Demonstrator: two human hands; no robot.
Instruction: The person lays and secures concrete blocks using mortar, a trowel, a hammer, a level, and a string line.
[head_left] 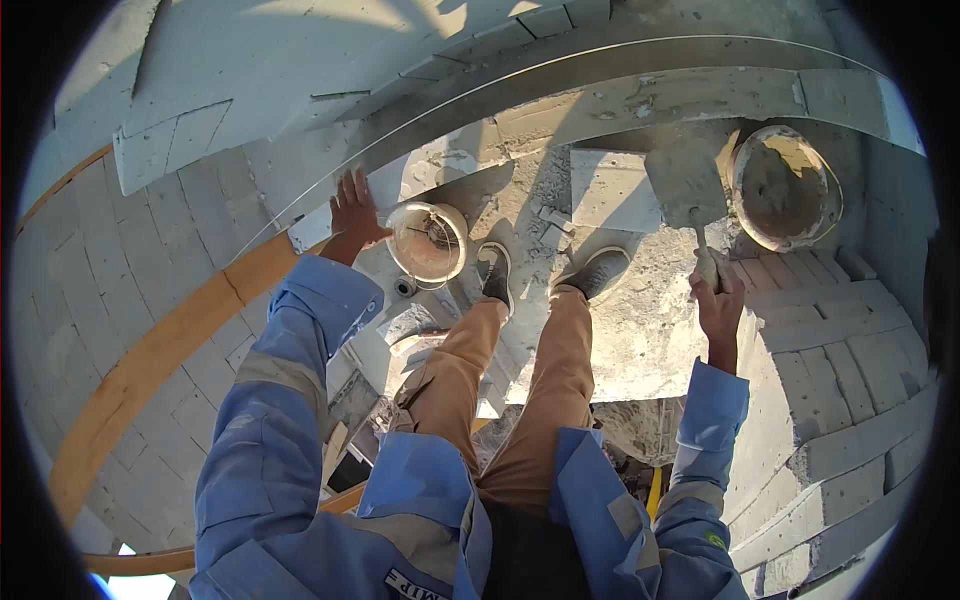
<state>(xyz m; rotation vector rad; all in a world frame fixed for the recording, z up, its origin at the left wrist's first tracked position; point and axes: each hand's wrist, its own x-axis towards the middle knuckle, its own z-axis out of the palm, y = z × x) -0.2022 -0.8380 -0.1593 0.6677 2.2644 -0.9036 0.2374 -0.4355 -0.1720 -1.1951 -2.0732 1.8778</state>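
My right hand [718,290] is wrapped round the handle of a trowel [686,185], whose wide grey blade points away from me, just left of a mortar bucket [745,190]. My left hand [352,212] has its fingers spread on the end of a pale block surface beside a long wooden board [165,365]. Close to its right stands a smaller bucket [428,262] with a dark item inside. A pale flat block [612,190] lies left of the trowel blade.
A thin string line [480,80] curves above a low course of blocks [690,95]. Block walls rise at left [110,270] and right [850,390]. My shoes [597,272] stand on a dusty surface; rubble and a yellow object [655,492] lie below.
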